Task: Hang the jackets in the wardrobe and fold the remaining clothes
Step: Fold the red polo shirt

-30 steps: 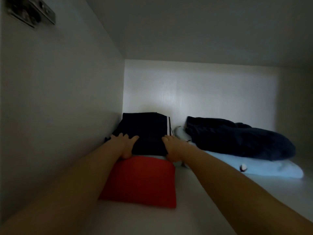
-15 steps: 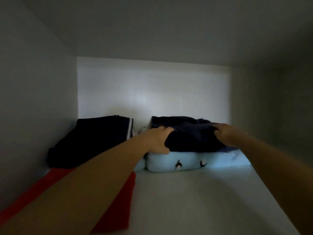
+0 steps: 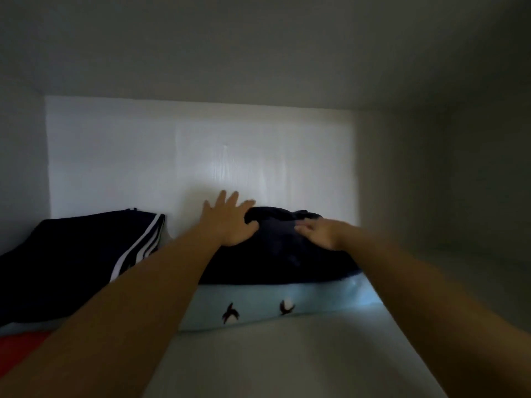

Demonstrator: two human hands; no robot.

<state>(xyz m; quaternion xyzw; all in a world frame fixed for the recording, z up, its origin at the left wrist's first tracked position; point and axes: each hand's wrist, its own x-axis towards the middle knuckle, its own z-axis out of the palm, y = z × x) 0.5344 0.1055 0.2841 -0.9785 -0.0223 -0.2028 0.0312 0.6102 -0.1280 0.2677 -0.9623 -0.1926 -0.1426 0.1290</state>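
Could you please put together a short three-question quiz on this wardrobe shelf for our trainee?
1. True or false: the left hand has its fingers spread.
2. What lies directly under the dark bundle? A) red cloth B) light blue garment C) bare shelf
3. Fill in: the striped garment lies to the ____ of the bundle.

Key: 1 true; 2 B, the light blue garment; 3 left.
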